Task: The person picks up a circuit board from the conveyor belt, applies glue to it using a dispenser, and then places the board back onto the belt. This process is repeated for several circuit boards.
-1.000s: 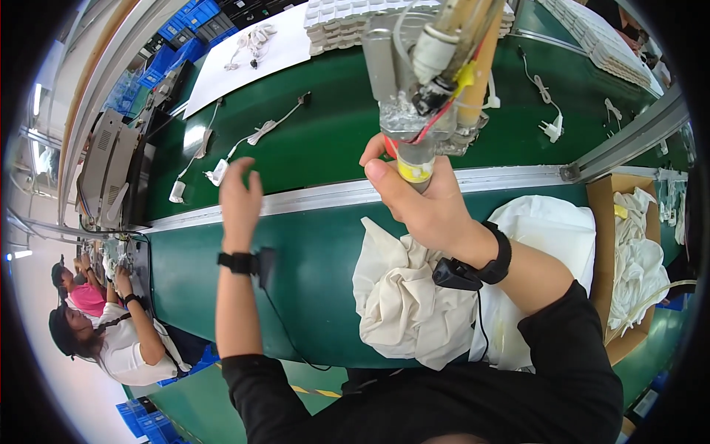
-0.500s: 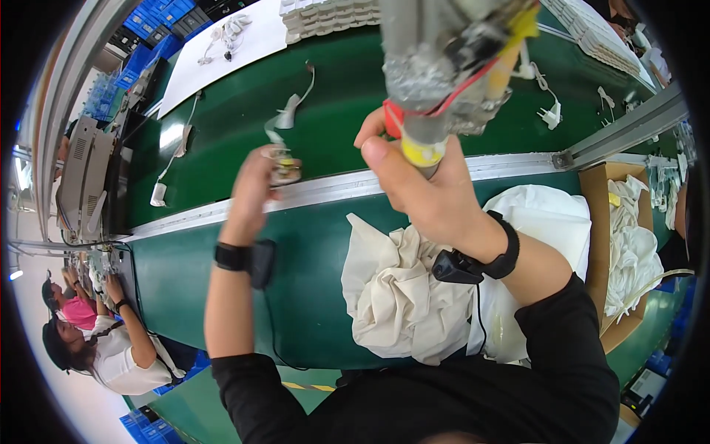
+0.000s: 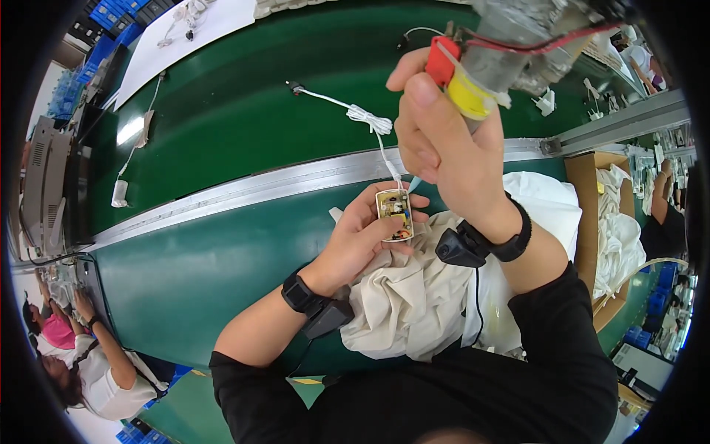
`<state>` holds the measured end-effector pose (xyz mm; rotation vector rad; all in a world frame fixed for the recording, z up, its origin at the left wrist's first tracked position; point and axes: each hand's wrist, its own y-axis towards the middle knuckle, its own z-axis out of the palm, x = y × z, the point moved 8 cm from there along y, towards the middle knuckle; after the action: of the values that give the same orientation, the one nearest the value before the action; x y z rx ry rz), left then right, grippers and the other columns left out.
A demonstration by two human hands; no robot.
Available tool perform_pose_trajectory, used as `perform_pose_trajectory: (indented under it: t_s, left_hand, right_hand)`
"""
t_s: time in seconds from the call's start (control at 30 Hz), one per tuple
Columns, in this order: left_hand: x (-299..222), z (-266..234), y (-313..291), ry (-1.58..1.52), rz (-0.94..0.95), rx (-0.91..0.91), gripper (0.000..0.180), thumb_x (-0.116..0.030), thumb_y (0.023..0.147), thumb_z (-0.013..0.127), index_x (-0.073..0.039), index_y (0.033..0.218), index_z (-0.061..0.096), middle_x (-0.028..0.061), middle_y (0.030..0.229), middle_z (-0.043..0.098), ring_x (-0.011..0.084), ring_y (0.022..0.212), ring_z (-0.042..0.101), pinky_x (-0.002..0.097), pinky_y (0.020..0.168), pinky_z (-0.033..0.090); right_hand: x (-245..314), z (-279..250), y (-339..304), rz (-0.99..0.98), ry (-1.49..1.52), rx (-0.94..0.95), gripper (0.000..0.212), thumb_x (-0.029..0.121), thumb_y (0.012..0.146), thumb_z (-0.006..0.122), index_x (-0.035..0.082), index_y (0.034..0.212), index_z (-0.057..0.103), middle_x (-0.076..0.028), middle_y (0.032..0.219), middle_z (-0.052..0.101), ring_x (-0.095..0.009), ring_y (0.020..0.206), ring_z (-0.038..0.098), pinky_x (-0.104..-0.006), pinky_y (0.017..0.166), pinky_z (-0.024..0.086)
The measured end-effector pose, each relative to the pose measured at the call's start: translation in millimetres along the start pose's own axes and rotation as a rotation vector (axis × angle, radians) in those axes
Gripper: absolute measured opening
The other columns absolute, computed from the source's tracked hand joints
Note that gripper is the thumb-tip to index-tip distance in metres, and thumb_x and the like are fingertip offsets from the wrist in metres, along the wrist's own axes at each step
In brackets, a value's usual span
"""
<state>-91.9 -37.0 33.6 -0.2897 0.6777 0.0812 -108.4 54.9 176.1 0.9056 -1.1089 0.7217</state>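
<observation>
Close above the cream cloth [image 3: 396,307], my left hand [image 3: 353,240] grips a small circuit board in an open white casing [image 3: 393,214], components facing up and thumb across its lower part. From its far end a bundled white cable [image 3: 367,118] with a black plug runs onto the green surface beyond the metal rail. My right hand [image 3: 460,155] is wrapped around a bulky silver-wrapped tool [image 3: 510,63] with a red trigger-like part, a yellow band and a red wire. A thin pale-blue tip shows below that hand, beside the board's far edge.
A metal rail [image 3: 244,183] crosses the green bench. White cloth [image 3: 543,196] and a cardboard box [image 3: 583,177] of pale fabric stand at right. White corded adapters [image 3: 120,194] lie beyond the rail. Two co-workers sit at far left; another person's arm shows at right.
My left hand has come right and nearer, bringing the cased board under my right hand and drawing its cable along. The tool in my right hand has tilted, its top shifting right.
</observation>
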Motion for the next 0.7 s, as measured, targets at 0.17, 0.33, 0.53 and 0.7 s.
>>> perform_pose_trajectory:
  t_s: [0.17,0.33,0.53,0.7]
  left_hand:
    - [1.5,-0.2,-2.3,0.024,0.019,0.066,0.039,-0.002,0.089,0.045,-0.007,0.126,0.033,0.0128,0.122,0.049,0.0191,0.108,0.052,0.0311,0.076,0.054]
    - [-4.6,-6.7,-6.6,-0.001,0.043,0.078,0.040,-0.001,0.089,0.045,-0.006,0.126,0.033,0.0131,0.122,0.049,0.0191,0.109,0.052,0.0312,0.075,0.055]
    - [-7.3,-5.5,-10.1,-0.006,0.040,0.094,0.039,0.000,0.089,0.044,-0.006,0.126,0.033,0.0139,0.122,0.049,0.0198,0.109,0.052,0.0311,0.074,0.055]
    - [-10.0,-6.5,-12.4,0.003,0.065,0.109,0.039,-0.001,0.089,0.042,-0.005,0.126,0.033,0.0140,0.122,0.049,0.0208,0.108,0.052,0.0318,0.075,0.056]
  right_hand:
    - [-4.4,9.2,-2.0,-0.033,-0.037,0.018,0.025,0.028,0.092,0.049,0.003,0.095,0.044,0.004,0.050,0.036,-0.001,0.039,0.027,-0.0187,0.036,0.022]
    - [-8.4,17.8,-0.1,-0.018,-0.061,0.030,0.027,0.030,0.091,0.050,0.004,0.093,0.043,0.004,0.049,0.035,-0.002,0.039,0.027,-0.0186,0.036,0.022]
    - [-8.5,20.7,0.3,-0.044,-0.052,0.032,0.028,0.031,0.091,0.049,0.004,0.092,0.043,0.004,0.049,0.034,-0.002,0.039,0.027,-0.0187,0.036,0.022]
    - [0.2,30.4,0.3,-0.048,-0.060,0.056,0.028,0.032,0.092,0.048,0.004,0.093,0.043,0.004,0.048,0.033,-0.002,0.038,0.027,-0.0192,0.036,0.022]
